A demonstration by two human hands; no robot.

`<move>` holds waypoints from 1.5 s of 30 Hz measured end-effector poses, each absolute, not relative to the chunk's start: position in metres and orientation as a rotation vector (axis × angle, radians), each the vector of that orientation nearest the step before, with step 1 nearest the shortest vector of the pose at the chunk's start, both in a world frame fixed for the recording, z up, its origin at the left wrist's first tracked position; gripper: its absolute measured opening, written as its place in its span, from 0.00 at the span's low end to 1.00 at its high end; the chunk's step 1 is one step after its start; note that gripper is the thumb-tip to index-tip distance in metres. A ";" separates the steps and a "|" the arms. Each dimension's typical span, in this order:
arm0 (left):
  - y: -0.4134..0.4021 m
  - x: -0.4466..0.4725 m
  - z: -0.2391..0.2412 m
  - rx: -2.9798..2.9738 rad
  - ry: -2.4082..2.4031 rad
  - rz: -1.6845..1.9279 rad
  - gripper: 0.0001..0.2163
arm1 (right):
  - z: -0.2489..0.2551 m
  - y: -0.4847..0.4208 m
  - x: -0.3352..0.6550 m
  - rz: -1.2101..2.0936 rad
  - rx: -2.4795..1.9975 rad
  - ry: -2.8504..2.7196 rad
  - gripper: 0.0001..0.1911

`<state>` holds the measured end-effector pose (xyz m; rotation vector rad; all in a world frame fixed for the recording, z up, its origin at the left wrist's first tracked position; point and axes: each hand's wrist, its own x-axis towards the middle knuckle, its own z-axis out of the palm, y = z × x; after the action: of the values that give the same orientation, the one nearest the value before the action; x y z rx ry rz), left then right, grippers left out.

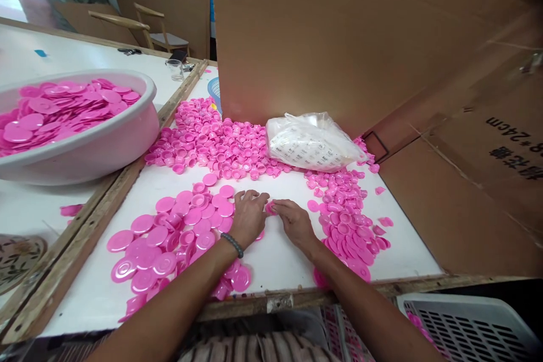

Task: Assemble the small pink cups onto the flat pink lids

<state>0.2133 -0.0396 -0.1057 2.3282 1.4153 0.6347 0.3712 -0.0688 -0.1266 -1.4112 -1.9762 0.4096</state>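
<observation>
My left hand (249, 216) and my right hand (293, 222) meet at the middle of the white table (280, 263). Their fingertips pinch one small pink plastic piece (270, 207) between them. A beaded bracelet is on my left wrist. Flat pink discs (161, 243) lie spread to the left of my left hand. Small pink caps (212, 144) are heaped behind the hands. More pink pieces (345, 226) lie to the right of my right hand.
A clear plastic bag (311, 141) of white parts rests against the cardboard wall (322, 34). A white basin (89, 147) full of pink discs stands at the left. A white crate (462, 328) is at the lower right. Wooden frame rails border the table.
</observation>
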 end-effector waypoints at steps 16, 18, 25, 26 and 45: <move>-0.015 0.211 -0.091 2.220 1.306 0.484 0.08 | -0.113 -0.065 0.373 0.524 -1.546 -2.001 0.09; -0.013 0.209 -0.088 2.109 1.268 0.523 0.10 | -0.112 -0.061 0.372 0.728 -1.646 -1.827 0.16; -0.009 0.209 -0.090 2.134 1.275 0.446 0.09 | -0.119 -0.051 0.372 0.571 -1.959 -1.812 0.15; -0.010 0.210 -0.091 2.158 1.289 0.438 0.09 | -0.119 -0.052 0.375 0.506 -1.969 -1.821 0.14; -0.011 0.213 -0.092 2.170 1.502 0.202 0.15 | -0.115 -0.068 0.387 0.245 -1.502 -2.397 0.13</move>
<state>0.2128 -0.0110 -0.0921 2.1697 1.5015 0.2024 0.3870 -0.0679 -0.1149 -1.5017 -2.3973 0.2448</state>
